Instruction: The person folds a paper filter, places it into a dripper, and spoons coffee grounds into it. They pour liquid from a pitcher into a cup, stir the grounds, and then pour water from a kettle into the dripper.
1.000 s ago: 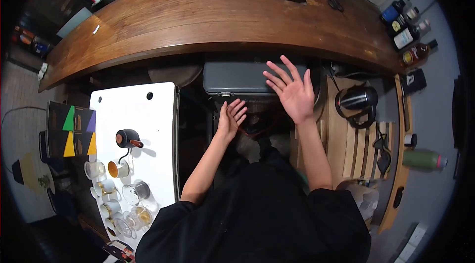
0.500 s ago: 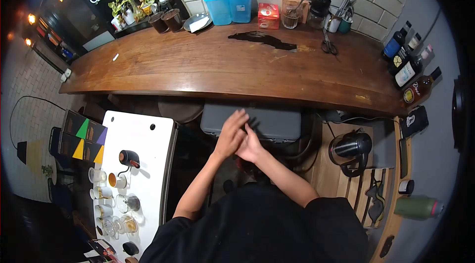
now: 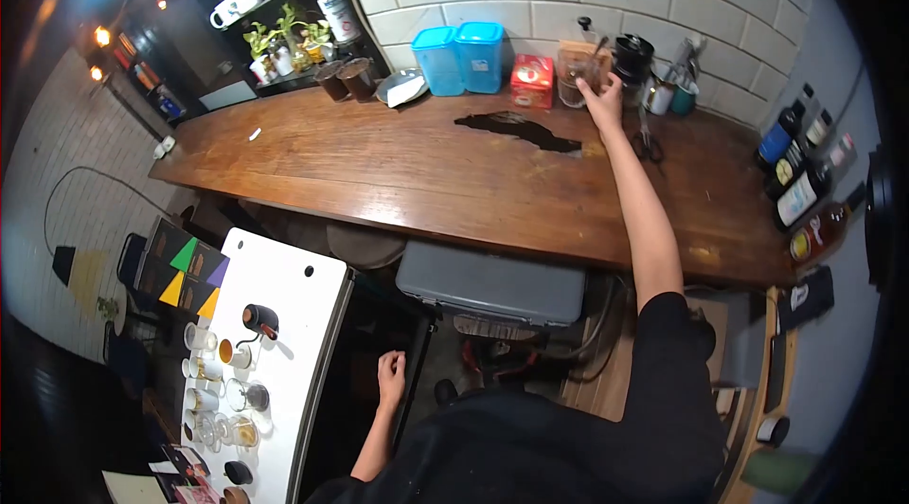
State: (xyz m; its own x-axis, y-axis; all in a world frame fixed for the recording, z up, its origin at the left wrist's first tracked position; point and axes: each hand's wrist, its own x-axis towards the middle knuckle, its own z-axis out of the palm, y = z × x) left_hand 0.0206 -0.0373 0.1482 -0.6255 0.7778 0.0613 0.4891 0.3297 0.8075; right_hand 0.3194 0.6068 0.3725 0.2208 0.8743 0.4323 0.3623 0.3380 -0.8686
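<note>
My right hand (image 3: 603, 104) stretches over the wooden counter (image 3: 360, 158) toward its back edge. Its thumb and fingers are apart, and the thumb overlaps the side of a clear glass (image 3: 570, 91) with a spoon standing in it. Just right of the fingers is a black-topped grinder (image 3: 632, 57). A pair of scissors (image 3: 649, 146) lies beside my wrist. Low in front of my body hangs my left hand (image 3: 391, 377), loosely bent with nothing in it, between the white table and the counter.
A red box (image 3: 532, 82) and blue lidded containers (image 3: 480, 59) stand along the tiled wall. Several bottles (image 3: 800, 196) line the right end. Cups and glasses crowd the white table (image 3: 284, 267) at left. A grey case (image 3: 490, 284) sits under the counter.
My hands were together in front of me and have parted. The right one has reached forward to the glass, the left has dropped back to the left. The view has shifted.
</note>
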